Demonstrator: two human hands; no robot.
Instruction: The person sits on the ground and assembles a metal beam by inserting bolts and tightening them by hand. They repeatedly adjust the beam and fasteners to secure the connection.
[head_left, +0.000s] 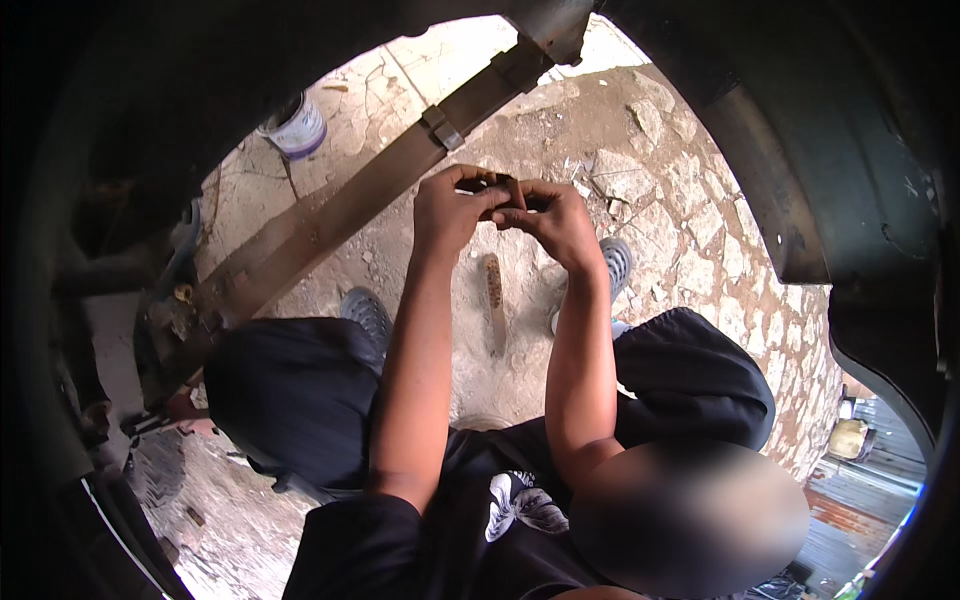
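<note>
My left hand (448, 212) and my right hand (556, 222) meet in front of me, fingers curled and pinching. Between them is a small, dark, rust-brown metal piece (516, 192), mostly covered by the fingers; its exact kind does not show. Just beyond my left hand, a long rusty leaf spring (330, 215) slants from lower left to upper right, with a metal clip (441, 129) around it. Below my hands, on the ground between my feet, lies a narrow tool (494, 300) with a brown speckled end and a greyish handle, resembling a wire brush.
A white bucket with a purple band (297, 130) stands beyond the leaf spring. Dark curved vehicle bodywork (790, 170) arches overhead and down the right side. The ground is dirt and flat stones (690, 205). Corrugated metal sheets (870, 505) show at lower right.
</note>
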